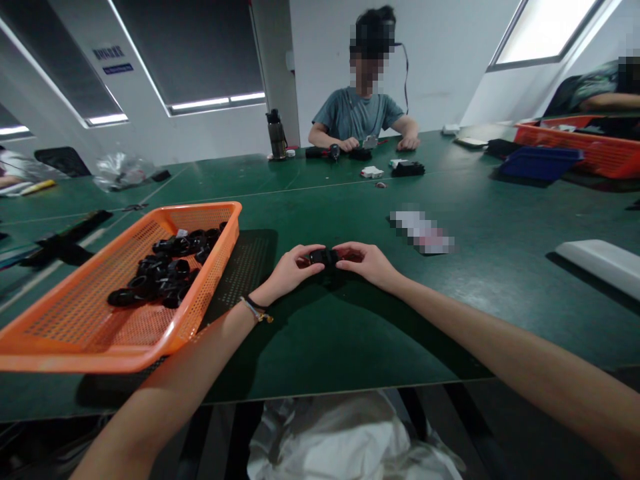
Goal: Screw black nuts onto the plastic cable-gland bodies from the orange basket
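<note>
A small black plastic part (324,258) is held between both hands, just above the green table (360,347). My left hand (293,268) pinches its left end with thumb and fingers, and my right hand (369,263) grips the right end. The fingers cover much of it, so its exact kind is not clear. To the left stands an orange perforated basket (65,320), with several glossy black plastic parts (165,270) heaped toward its right side.
Flat on the table right of my hands lies a blurred printed paper (420,232). A white long object (603,265) rests at the right. Across the table sits a person (360,113) near a dark bottle (277,135). Blue (543,163) and orange bins (590,148) stand far right.
</note>
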Demonstrator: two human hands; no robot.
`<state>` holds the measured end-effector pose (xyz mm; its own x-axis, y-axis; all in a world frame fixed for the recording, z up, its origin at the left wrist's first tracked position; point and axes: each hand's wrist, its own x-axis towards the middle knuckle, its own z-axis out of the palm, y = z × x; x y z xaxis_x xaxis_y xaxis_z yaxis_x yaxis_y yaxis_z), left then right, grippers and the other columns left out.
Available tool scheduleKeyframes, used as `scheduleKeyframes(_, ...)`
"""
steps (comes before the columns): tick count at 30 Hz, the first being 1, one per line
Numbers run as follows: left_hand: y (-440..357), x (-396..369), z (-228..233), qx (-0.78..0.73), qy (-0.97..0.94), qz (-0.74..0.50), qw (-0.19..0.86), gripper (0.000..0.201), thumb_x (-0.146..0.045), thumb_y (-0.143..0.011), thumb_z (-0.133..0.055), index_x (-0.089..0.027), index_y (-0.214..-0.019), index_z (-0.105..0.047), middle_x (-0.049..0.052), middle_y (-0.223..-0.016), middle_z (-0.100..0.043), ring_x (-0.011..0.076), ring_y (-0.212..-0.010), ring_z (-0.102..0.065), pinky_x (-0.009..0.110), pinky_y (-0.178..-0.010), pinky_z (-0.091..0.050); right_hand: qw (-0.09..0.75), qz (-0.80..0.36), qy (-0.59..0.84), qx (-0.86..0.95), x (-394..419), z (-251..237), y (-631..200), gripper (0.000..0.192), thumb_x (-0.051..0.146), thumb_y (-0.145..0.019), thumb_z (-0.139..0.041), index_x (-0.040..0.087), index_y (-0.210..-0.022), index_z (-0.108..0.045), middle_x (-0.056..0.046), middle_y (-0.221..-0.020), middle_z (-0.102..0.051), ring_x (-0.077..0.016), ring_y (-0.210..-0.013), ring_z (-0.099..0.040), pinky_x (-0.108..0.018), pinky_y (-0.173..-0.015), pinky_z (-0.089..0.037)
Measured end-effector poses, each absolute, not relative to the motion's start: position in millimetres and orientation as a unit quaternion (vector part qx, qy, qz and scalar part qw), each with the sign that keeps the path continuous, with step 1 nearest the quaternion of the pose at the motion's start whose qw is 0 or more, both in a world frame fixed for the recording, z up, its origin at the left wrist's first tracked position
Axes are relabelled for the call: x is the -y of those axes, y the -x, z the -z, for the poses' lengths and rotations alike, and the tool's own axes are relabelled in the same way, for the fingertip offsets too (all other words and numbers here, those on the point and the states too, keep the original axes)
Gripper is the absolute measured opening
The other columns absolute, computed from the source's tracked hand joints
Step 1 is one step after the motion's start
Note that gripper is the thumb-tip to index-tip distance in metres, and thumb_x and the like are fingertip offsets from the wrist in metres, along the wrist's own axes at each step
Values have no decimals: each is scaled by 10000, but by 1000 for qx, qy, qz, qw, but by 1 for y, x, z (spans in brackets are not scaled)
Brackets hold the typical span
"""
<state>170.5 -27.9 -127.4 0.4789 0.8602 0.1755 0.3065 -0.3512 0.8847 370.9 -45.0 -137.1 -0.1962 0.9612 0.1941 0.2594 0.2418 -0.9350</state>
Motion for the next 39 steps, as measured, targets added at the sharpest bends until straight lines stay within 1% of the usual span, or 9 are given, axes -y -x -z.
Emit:
scheduleKeyframes(13, -171, 26, 129, -389, -754, -333, 411, 399, -267, -703, -637, -190, -1093, -600, 43, -952, -568, 130, -783, -572, 280, -733, -483, 423, -418, 473, 650, 46, 134, -370, 314, 235, -638, -664, 156, -942, -654, -46, -854, -705, -168, -798, -657, -347, -820, -506)
scheduleKeyframes(19, -170, 26, 130, -386, -750, -336, 419, 412, -283, -708, -635, -189, -1107, -591, 45, -936, -591, 125, -760, -571, 279, -728, -476, 429, -425, 466, 647, 45, 136, -370, 359, 194, -590, -682, 160, -947, -668, -45, -885, -705, -174, -817, -652, -352, -834, -500)
scheduleKeyframes(22, -170, 26, 130, -384, -750, -339, 419, 425, -288, -712, -635, -190, -1123, -583, 50, -939, -602, 133, -776, -573, 285, -737, -473, 435, -424, 466, 643, 44, 137, -371, 352, 187, -587, -675, 162, -938, -676, -45, -900, -702, -171, -810, -648, -355, -832, -498)
scheduleKeyframes(26, -170, 26, 130, -384, -750, -338, 419, 424, -281, -715, -634, -191, -1126, -583, 49, -930, -601, 139, -791, -573, 287, -744, -473, 437, -434, 466, 635, 43, 137, -371, 347, 193, -576, -685, 163, -921, -676, -44, -894, -698, -165, -794, -643, -357, -829, -496)
scheduleKeyframes(29, -170, 26, 130, -386, -751, -338, 416, 412, -276, -712, -636, -194, -1114, -592, 46, -931, -593, 134, -780, -570, 285, -740, -474, 445, -448, 459, 624, 43, 137, -372, 380, 182, -555, -699, 173, -933, -660, -32, -874, -691, -157, -798, -637, -347, -833, -491)
scheduleKeyframes(34, -170, 26, 131, -384, -752, -337, 416, 419, -266, -711, -638, -193, -1121, -588, 50, -947, -592, 132, -781, -570, 284, -739, -475, 446, -456, 458, 619, 43, 136, -371, 376, 176, -540, -703, 177, -911, -638, -9, -804, -676, -137, -723, -623, -334, -791, -495)
scheduleKeyframes(39, -170, 25, 132, -378, -750, -339, 425, 443, -273, -716, -635, -203, -1149, -575, 51, -969, -588, 124, -770, -573, 277, -732, -481, 438, -462, 456, 622, 42, 137, -372, 373, 188, -546, -703, 183, -913, -630, -11, -820, -677, -142, -738, -625, -341, -804, -487)
